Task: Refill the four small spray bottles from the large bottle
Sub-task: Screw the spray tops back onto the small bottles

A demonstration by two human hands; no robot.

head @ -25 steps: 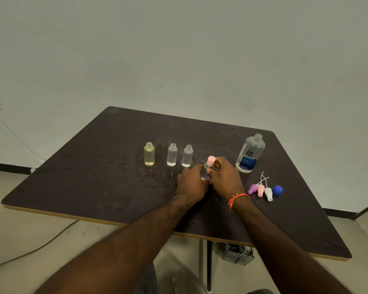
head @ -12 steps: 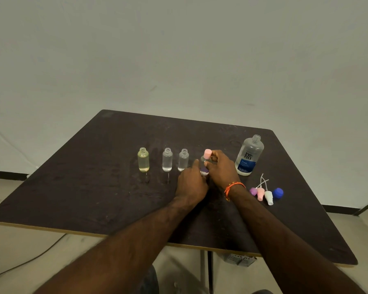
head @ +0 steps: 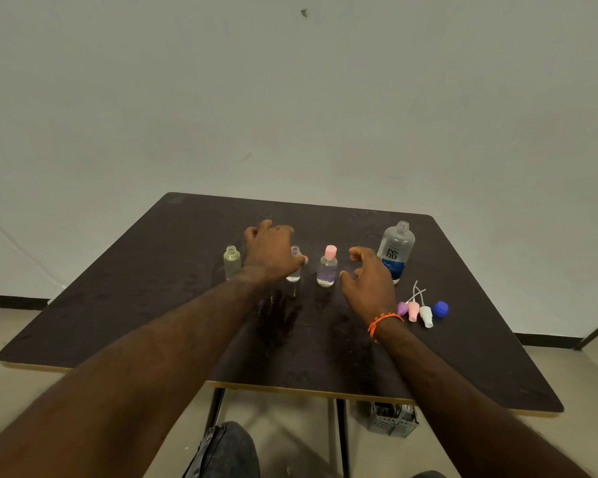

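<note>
The pink-capped spray bottle (head: 327,267) stands upright between both hands, just left of the empty, loosely spread right hand (head: 368,281), while the left hand (head: 271,253), fingers relaxed, reaches over the uncapped clear bottle (head: 294,267), nearer it.

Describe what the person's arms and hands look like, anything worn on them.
Both forearms are bare, with no sleeves, gloves or watch in view. The right hand has a thin orange braided bracelet around its wrist. The left hand and its wrist wear nothing that shows. No rings can be made out on either hand.
</note>
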